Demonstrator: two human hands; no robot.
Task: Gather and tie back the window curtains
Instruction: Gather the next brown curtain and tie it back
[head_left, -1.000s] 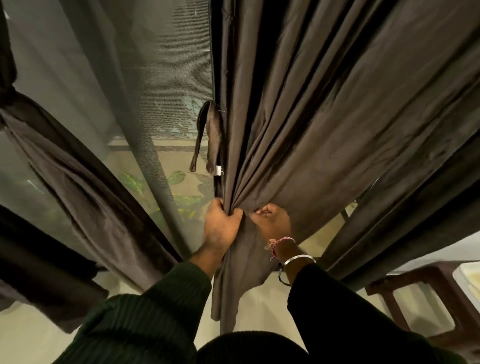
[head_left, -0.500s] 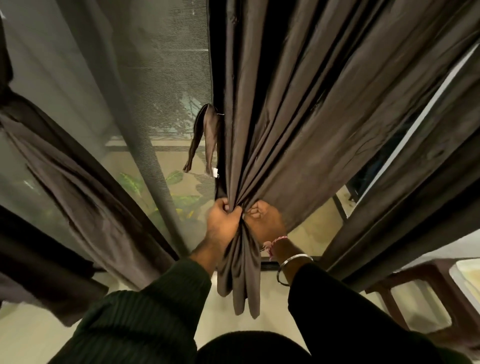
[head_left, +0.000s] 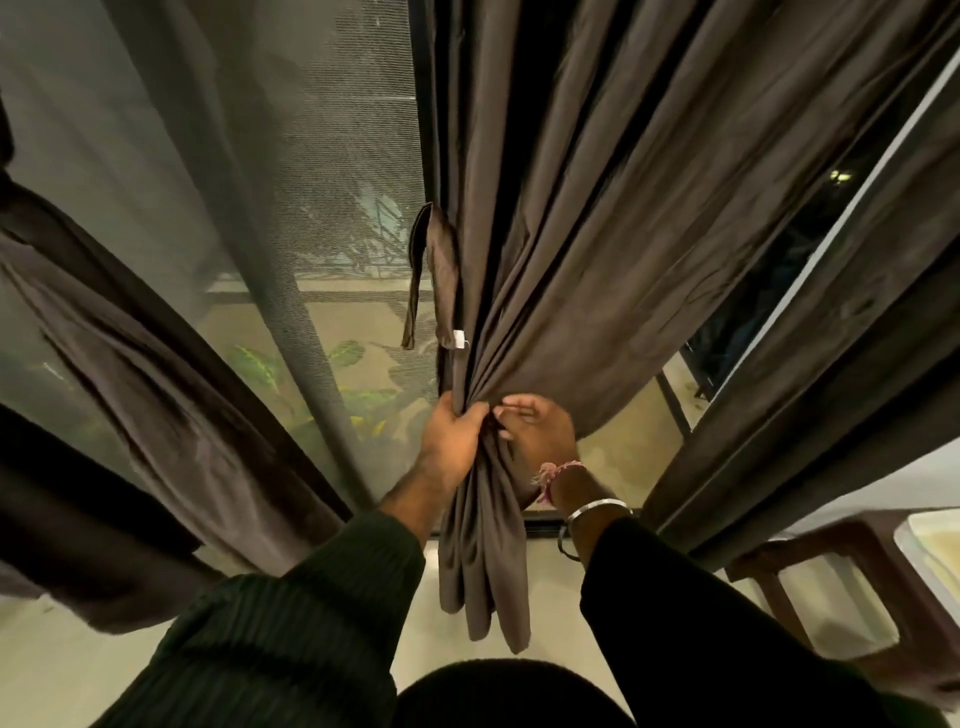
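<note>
The dark brown curtain (head_left: 597, 218) fills the upper centre and right of the frame; since a second ago its lower part has been drawn from a loose spread into a tight bunch at centre, its tail hanging below. More window (head_left: 810, 249) shows at right than before. The tie-back strap (head_left: 434, 270) hangs left of the folds, carrying a small white tag (head_left: 459, 339) with no legible writing. The left hand (head_left: 453, 441) grips the bunch; the right hand (head_left: 537, 434) pinches folds beside it.

Left hand (head_left: 453, 441) and right hand (head_left: 537, 431) grip the bunched curtain (head_left: 597, 260).
</note>
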